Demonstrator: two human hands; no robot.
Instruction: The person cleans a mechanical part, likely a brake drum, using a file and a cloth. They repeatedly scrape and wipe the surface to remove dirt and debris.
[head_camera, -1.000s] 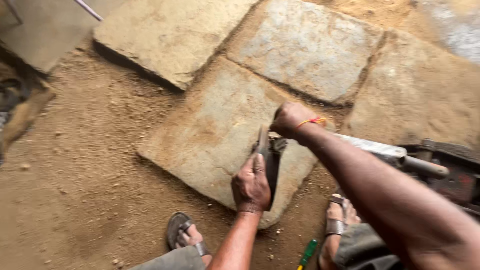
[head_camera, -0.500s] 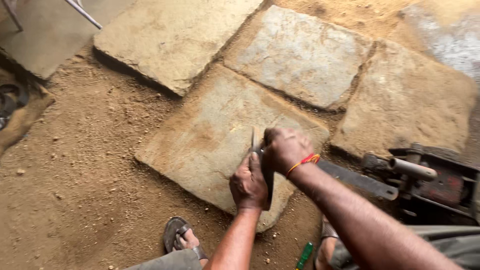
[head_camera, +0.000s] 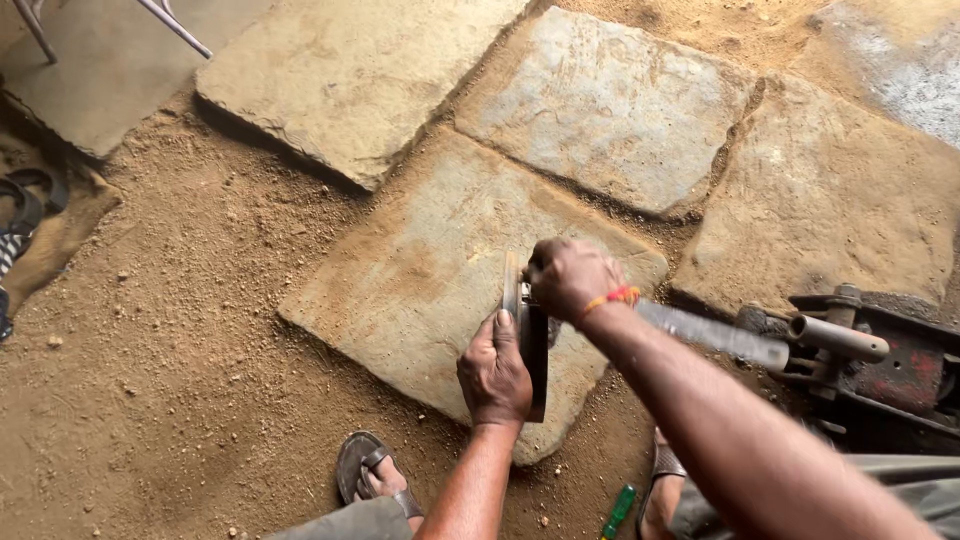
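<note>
A dark round metal disc (head_camera: 533, 350) stands on its edge on a flat stone slab (head_camera: 420, 270). My left hand (head_camera: 495, 372) grips the disc's near rim from the left. My right hand (head_camera: 570, 278), with a red thread at the wrist, is closed over the disc's top far edge. What the right hand's fingers hold besides the disc is hidden. A long grey metal bar (head_camera: 715, 335) runs from behind my right forearm toward the machine on the right.
Several more stone slabs (head_camera: 610, 105) lie on sandy ground. A rusty red and black jack-like machine (head_camera: 880, 360) sits at right. My sandalled feet (head_camera: 372, 472) are at the bottom, with a green-handled tool (head_camera: 618, 512) between them. Sandals (head_camera: 25, 215) lie at far left.
My right hand moved from the right side onto the top of the disc. The view shifted slightly, bringing the jack-like machine more into sight. My left hand kept its grip.
</note>
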